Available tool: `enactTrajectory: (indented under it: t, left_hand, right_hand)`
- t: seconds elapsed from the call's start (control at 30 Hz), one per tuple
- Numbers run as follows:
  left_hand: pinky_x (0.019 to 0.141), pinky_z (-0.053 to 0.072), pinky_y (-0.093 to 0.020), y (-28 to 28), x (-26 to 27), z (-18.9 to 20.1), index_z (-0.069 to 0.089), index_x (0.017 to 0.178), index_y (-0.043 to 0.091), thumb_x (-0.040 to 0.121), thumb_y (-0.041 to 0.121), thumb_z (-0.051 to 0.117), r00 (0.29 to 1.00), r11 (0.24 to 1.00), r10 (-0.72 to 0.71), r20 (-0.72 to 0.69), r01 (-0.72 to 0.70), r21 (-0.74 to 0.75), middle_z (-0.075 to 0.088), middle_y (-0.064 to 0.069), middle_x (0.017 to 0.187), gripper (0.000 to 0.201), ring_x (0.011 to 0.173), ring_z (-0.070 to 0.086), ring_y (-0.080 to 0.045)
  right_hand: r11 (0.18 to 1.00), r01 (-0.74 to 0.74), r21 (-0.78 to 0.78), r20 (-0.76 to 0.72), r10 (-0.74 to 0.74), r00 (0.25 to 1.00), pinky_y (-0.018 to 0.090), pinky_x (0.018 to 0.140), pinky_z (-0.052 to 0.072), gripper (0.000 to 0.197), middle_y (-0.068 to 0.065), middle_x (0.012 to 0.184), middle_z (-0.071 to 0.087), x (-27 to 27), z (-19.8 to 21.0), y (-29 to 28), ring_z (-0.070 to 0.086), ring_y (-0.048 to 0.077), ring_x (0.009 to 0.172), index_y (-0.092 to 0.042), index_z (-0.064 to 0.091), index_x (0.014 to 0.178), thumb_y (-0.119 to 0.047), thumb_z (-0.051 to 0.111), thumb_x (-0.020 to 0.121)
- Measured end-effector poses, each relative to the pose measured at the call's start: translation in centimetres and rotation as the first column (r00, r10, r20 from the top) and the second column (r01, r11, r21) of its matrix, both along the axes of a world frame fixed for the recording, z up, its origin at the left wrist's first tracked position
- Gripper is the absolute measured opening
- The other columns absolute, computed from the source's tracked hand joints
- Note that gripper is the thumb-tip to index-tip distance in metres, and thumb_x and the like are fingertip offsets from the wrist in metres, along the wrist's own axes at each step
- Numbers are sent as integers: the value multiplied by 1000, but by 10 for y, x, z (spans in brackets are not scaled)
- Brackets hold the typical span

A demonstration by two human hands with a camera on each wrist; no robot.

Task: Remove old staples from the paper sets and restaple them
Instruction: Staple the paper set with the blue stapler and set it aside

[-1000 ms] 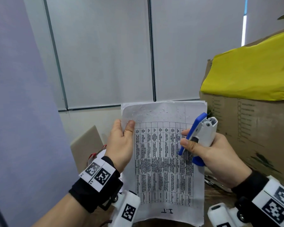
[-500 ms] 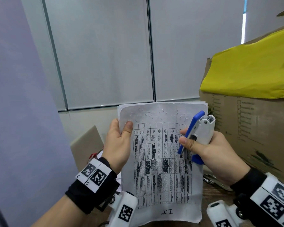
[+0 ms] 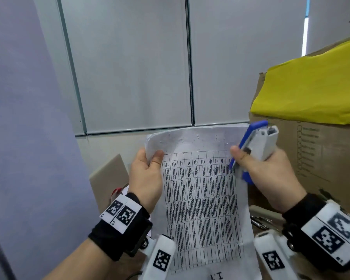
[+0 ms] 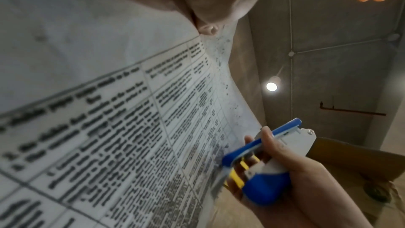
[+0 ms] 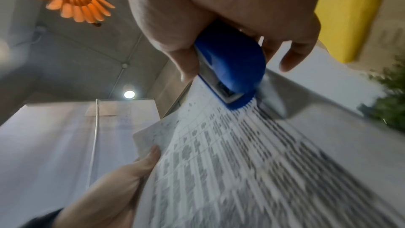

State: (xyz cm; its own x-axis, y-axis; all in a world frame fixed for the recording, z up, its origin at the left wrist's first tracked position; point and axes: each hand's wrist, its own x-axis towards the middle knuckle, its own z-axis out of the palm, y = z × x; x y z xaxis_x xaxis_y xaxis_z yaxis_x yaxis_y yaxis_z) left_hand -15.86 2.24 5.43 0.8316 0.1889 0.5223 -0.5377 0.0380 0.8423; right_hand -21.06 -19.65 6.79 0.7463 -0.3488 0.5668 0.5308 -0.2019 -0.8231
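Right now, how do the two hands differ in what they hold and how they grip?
The left hand pinches the paper set at its upper left edge, thumb on the front; the right hand is wrapped round the blue and white stapler, thumb on its blue lever. The left hand holds the sheets up; the right hand sets the stapler's nose at their right edge. Both are raised and wear wrist markers.

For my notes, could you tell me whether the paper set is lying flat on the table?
No, the left hand holds the paper set upright in the air by its left edge.
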Motion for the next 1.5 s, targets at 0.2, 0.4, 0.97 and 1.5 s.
enactTrajectory:
  t: [0.2, 0.4, 0.97, 1.5]
  left_hand:
    - [90, 53, -56, -8, -7, 1, 59, 95, 24, 99, 21, 53, 999, 999, -26, 34, 25, 34, 73, -4, 91, 8, 92, 69, -29]
    - [80, 54, -55, -14, -17, -2, 59, 94, 24, 88, 39, 54, 986, 989, 18, 168, -42, 139, 69, -9, 89, 17, 86, 66, -32]
    - [77, 53, -57, -30, -9, -17, 53, 98, 8, 95, 34, 53, 996, 987, 5, 89, -19, 159, 64, -26, 92, 26, 79, 63, -39]
    - [106, 37, -41, 64, 55, -18, 38, 147, 13, 102, 36, 48, 930, 912, 333, -157, -276, 304, 47, -10, 146, 51, 131, 46, -34]
  right_hand:
    - [987, 156, -45, 405, -124, 906, 16, 60, 46, 22, -8, 77, 60, 3, 62, 24, 56, -1, 63, -23, 53, 94, -39, 67, 87]
    - [994, 69, -90, 478, -18, 878, 25, 62, 51, 19, -8, 73, 58, 18, 67, 60, 56, 7, 65, -25, 51, 90, -39, 64, 88]
    - [988, -10, 151, 226, -25, 974, 24, 55, 46, 23, -8, 65, 55, 47, 61, 61, 54, 5, 55, -22, 56, 78, -40, 63, 90]
    - [443, -600, -666, -746, -400, 533, 28, 79, 49, 51, 4, 115, 64, 54, -122, 5, 61, 21, 99, -14, 58, 117, -43, 71, 77]
